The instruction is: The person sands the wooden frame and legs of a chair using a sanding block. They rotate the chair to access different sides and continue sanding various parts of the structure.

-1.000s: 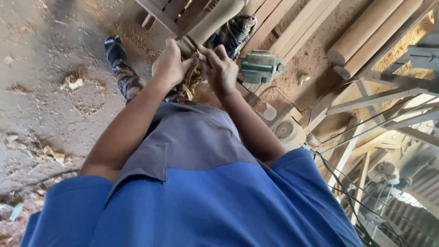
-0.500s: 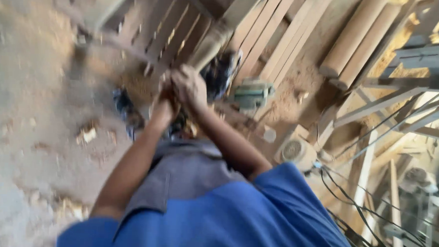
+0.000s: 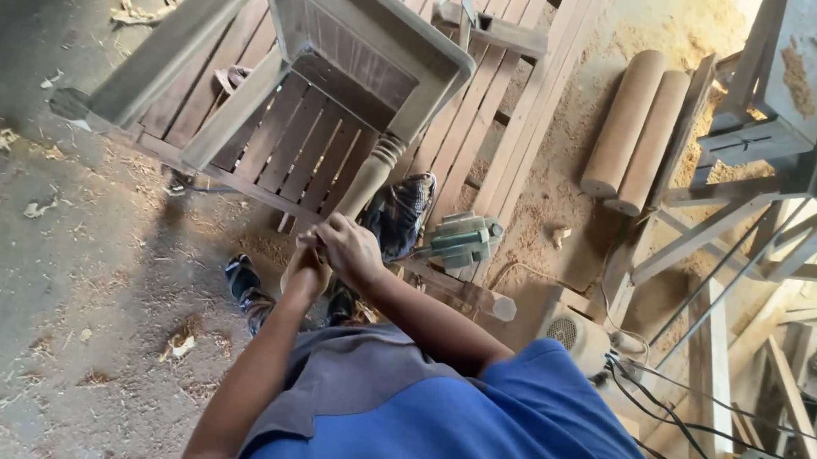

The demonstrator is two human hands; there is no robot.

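The view is lifting to reveal the whole chair (image 3: 342, 80) as both hands, left hand (image 3: 305, 275) and right hand (image 3: 348, 248), are clamping together on its turned leg (image 3: 367, 177), steadying it.

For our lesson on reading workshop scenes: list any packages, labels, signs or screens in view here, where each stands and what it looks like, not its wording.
None can be made out: no package, label, sign or screen shows.
Nearest to one: a green power tool on the slatted wood right of both hands, boxy, with no readable sticker.
The left hand and right hand grip a turned chair leg, bare pale wood.
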